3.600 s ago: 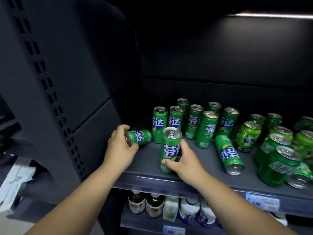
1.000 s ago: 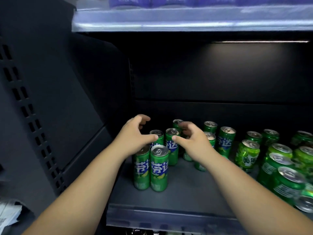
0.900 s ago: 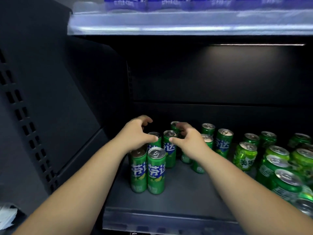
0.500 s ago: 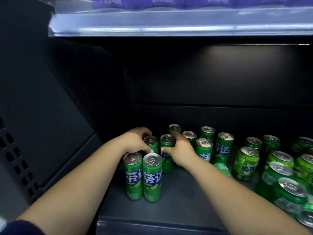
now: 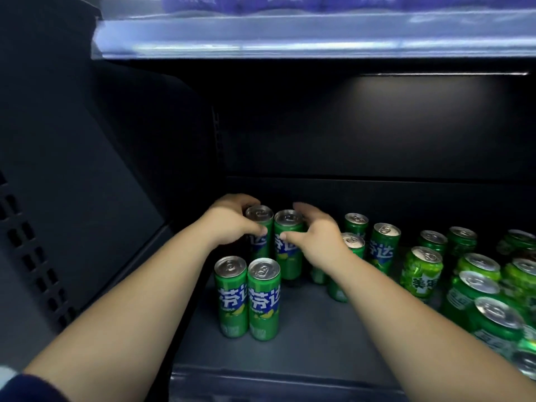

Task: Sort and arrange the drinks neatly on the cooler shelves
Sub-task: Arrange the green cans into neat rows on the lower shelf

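The dark cooler cabinet [image 5: 72, 169] fills the view, its left side wall carrying a column of slots and its back panel black. Across the top runs the upper shelf [image 5: 290, 39] with a pale lit front edge, and blurred blue-labelled bottles [image 5: 261, 1] stand on it. Below, the dark grey shelf [image 5: 304, 349] holds all the green drinks. Two bare forearms reach in from the lower corners and converge at the left rear of this shelf. A crowded cluster of stubby green cans [image 5: 478, 300] takes up the right end, some upright and some tilted, with the nearest partly cut off by the frame edge. Left of them stand several slim green cans [image 5: 384, 245] with blue-and-white lettering, upright, partly hidden by the right wrist. Near the front left, a front pair of slim cans [image 5: 248, 298] stands upright, touching side by side. Just behind them stand the left rear can [image 5: 259, 227] and the right rear can [image 5: 288, 245], close together. The left hand [image 5: 229, 224] wraps the left rear can, fingers round its back and thumb on its front. The right hand [image 5: 319, 236] grips the right rear can the same way. A dark sleeve cuff [image 5: 26, 387] shows at the lower left corner.
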{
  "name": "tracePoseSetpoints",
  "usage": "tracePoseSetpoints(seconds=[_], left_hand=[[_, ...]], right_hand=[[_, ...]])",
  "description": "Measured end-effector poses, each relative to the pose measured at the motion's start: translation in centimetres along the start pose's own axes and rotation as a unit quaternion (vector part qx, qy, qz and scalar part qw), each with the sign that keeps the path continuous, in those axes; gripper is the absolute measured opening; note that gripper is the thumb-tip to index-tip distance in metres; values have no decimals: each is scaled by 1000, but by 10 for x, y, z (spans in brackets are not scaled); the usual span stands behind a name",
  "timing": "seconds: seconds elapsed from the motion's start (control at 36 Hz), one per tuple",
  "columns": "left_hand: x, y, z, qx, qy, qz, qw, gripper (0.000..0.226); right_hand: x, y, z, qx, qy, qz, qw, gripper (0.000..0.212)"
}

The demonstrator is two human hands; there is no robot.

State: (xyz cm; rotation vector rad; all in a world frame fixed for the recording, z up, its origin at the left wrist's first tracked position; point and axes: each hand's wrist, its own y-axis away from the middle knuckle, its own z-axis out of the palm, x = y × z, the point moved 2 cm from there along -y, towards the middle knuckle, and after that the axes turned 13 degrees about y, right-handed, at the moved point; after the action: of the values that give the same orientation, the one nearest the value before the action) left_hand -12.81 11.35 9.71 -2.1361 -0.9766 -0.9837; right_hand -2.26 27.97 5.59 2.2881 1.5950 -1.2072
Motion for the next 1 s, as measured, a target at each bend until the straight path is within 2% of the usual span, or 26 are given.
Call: tracePoseSetpoints(seconds=[0.14, 0.17, 0.22, 0.28, 0.36, 0.5, 0.78, 1.0], left_hand=[[32, 11, -24, 41, 80, 55, 994, 71], [40, 15, -28, 51, 103, 69, 991, 67], [56, 26, -36, 67, 138, 93, 984, 46], [70, 37, -45, 81, 164, 119, 976, 38], [86, 54, -57, 104, 181, 142, 968, 56], [92, 89, -66, 116, 184, 167, 962, 62], [40, 147, -47, 98, 229, 88, 964, 61], [-17, 172, -17, 117, 195, 43, 973, 55]], right_hand=[[-31, -1, -39, 28, -9, -64, 997, 77], [-38, 1, -48, 37, -9, -80, 996, 76], [-52, 8, -64, 48, -18, -108, 993, 75], [-65, 16, -78, 58, -43, -132, 989, 76], [-81, 29, -95, 79, -83, -155, 981, 75], [-93, 55, -108, 69, -122, -175, 975, 76], [-72, 106, -67, -14, -130, -156, 979, 74], [-47, 140, -14, -20, -125, -127, 984, 65]])
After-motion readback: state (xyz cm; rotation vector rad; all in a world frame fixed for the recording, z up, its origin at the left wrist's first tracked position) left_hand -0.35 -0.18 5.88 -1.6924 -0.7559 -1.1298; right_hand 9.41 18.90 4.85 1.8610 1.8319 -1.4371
